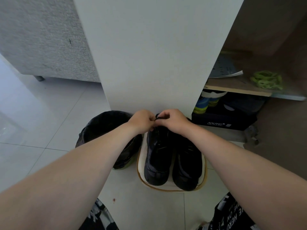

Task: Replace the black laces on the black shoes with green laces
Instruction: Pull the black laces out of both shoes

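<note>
— Which step is this?
— Unlacing, I'd say. The left hand (142,119) and right hand (172,120) both pinch the black lace (157,116) at frame centre, atop the black shoes (157,156).
— Next?
— Probably drawing it out through the eyelets, crossing by crossing.
— The green laces (267,80)?
— Bundled on the shelf (237,90), right edge. The shoes sit in a white tray (166,188); inside the bin (103,123) beside it I see only black liner.
</note>
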{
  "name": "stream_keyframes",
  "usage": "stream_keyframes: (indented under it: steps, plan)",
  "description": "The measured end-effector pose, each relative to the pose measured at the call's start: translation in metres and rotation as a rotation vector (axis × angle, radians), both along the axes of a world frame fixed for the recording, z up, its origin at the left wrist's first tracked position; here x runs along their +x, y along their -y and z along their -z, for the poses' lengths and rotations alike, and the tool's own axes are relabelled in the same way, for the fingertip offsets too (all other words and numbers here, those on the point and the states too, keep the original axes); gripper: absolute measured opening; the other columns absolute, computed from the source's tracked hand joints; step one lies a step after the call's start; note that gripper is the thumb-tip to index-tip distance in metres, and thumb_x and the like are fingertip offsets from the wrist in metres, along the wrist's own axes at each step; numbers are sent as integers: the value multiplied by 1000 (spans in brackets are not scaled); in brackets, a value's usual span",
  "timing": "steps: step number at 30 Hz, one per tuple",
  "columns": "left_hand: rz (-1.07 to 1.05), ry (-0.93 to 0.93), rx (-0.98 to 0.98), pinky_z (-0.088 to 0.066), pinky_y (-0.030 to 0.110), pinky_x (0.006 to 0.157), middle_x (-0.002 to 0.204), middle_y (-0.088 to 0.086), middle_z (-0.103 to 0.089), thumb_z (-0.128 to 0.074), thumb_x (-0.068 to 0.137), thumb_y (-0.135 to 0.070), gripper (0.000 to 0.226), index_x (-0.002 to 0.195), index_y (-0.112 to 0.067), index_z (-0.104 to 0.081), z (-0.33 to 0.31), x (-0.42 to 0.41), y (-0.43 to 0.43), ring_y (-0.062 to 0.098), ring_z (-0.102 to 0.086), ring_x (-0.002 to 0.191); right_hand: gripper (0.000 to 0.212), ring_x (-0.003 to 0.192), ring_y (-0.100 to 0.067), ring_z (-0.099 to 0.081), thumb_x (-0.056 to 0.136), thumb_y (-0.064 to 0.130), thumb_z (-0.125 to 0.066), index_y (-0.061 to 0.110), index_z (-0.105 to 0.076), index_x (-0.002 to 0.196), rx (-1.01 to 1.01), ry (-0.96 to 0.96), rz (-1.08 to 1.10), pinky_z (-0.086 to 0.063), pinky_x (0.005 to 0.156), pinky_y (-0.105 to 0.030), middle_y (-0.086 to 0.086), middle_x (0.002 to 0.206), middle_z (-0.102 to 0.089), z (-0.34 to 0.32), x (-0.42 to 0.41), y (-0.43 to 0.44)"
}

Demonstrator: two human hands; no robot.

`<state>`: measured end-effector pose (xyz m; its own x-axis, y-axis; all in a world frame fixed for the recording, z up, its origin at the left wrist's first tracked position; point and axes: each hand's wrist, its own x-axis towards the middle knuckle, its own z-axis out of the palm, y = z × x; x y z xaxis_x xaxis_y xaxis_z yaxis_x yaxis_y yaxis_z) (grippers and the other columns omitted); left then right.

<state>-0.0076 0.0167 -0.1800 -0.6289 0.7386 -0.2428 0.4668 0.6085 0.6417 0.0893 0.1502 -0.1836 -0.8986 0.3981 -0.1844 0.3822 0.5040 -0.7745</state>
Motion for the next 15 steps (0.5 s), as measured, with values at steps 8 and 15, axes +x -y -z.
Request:
stream_keyframes:
  steps: [8,15]
  plan:
    - [-61,-151,172,-50,32,67,73,-6,-64,-64,93,-27,11,85,-18,-66,-20,-11,0,16,-65,73,68,128,-18,-53,66,52,-86,34,-63,127,364,262,-83,-36,108,-45,11,134,-62,5,7,2]
    - [-87,214,299,-58,40,72,81,4,-70,-67,90,-15,4,94,-14,-68,-18,-5,2,18,-66,70,29,75,-18,-58,80,41,-81,26,-63,63,181,117,26,-41,71,-33,9,67,-59,0,-1,1]
